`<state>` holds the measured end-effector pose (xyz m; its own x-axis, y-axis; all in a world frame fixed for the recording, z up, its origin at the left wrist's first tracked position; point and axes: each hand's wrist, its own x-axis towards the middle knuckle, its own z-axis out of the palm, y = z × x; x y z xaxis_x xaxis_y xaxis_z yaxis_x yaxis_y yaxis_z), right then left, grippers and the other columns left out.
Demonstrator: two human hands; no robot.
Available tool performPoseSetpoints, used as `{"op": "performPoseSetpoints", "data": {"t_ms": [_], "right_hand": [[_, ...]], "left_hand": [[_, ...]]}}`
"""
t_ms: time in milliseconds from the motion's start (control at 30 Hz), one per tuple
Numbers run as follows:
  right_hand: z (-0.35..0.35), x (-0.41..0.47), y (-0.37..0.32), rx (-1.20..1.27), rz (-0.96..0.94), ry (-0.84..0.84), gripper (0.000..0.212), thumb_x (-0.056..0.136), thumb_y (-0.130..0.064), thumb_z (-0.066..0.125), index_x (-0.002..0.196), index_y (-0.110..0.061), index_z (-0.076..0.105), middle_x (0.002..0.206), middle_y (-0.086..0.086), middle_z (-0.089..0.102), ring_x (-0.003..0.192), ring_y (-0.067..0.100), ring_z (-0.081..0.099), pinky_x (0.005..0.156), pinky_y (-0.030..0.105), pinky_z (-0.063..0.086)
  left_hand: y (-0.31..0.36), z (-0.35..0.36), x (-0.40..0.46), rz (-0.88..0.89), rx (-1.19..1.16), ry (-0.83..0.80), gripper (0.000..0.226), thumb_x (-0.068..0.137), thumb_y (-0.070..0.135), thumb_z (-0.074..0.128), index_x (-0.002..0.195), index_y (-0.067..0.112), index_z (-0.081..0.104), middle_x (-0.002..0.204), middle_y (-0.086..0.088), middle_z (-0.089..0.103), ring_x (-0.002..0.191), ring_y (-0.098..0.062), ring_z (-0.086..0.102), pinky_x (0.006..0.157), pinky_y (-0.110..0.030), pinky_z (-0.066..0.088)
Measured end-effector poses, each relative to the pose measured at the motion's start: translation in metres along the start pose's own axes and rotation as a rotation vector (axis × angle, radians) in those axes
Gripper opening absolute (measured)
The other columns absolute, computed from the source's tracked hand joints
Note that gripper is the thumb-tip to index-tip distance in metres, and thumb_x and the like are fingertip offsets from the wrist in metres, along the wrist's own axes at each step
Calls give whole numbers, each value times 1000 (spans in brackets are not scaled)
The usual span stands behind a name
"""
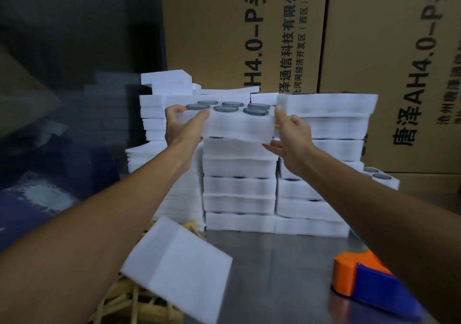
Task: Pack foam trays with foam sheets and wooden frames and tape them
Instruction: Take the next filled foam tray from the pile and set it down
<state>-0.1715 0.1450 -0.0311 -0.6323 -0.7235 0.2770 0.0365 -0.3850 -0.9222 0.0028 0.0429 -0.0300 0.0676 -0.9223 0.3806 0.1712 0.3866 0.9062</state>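
Observation:
A white foam tray (239, 124) with several dark round discs set in its top sits at the top of the middle stack of trays (239, 186). My left hand (183, 126) grips its left end, thumb on top. My right hand (289, 134) grips its right end, fingers curled under the edge. A loose white foam sheet (177, 263) lies tilted at the near left, over pale wooden frames (134, 301). An orange and blue tape dispenser (361, 283) rests on the metal table (274, 268) at the near right, partly behind my right forearm.
More stacks of white foam trays stand to the right (321, 154) and left (154, 114) of the middle one. Tall printed cardboard boxes (374, 61) rise behind them. Dark, blurred clutter fills the left side.

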Motion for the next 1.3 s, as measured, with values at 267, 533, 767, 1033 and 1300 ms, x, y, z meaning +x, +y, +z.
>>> {"op": "performPoseSetpoints", "data": {"t_ms": [267, 533, 767, 1033, 1300], "right_hand": [[-38, -85, 37, 55, 145, -108, 25, 85, -22, 77, 86, -17, 52, 88, 3, 68, 71, 27, 76, 61, 31, 61], [-97, -132, 58, 151, 407, 67, 57, 84, -57, 69, 131, -29, 50, 125, 8, 52, 91, 34, 69, 69, 39, 58], [-141, -155, 77, -89, 633, -462, 56, 91, -57, 58, 132, -18, 64, 126, 10, 69, 118, 32, 65, 108, 52, 44], [-142, -172, 115, -183, 579, -271, 38, 93, -44, 64, 117, -16, 72, 108, 7, 77, 100, 26, 74, 98, 48, 54], [-149, -180, 141, -430, 513, -225, 34, 93, -46, 66, 111, -17, 67, 102, 7, 76, 95, 27, 73, 85, 47, 60]], "left_hand": [[-8, -24, -67, -117, -97, 123, 50, 71, 29, 81, 99, 35, 39, 102, 10, 47, 81, -13, 57, 69, -38, 61], [-36, -44, -122, -257, -201, 46, 44, 72, 12, 79, 103, 29, 52, 121, -5, 55, 85, -21, 61, 73, -41, 58], [-66, -48, -162, -432, -261, -187, 36, 75, 1, 76, 101, 24, 66, 119, -15, 67, 89, -31, 69, 78, -46, 57], [-108, -41, -192, -468, 0, -202, 46, 82, 32, 76, 125, 31, 58, 124, -2, 59, 107, -24, 63, 97, -45, 52], [-140, -40, -217, -422, 405, -580, 80, 79, 36, 67, 152, 32, 33, 153, 1, 39, 137, -21, 41, 112, -37, 35]]}}
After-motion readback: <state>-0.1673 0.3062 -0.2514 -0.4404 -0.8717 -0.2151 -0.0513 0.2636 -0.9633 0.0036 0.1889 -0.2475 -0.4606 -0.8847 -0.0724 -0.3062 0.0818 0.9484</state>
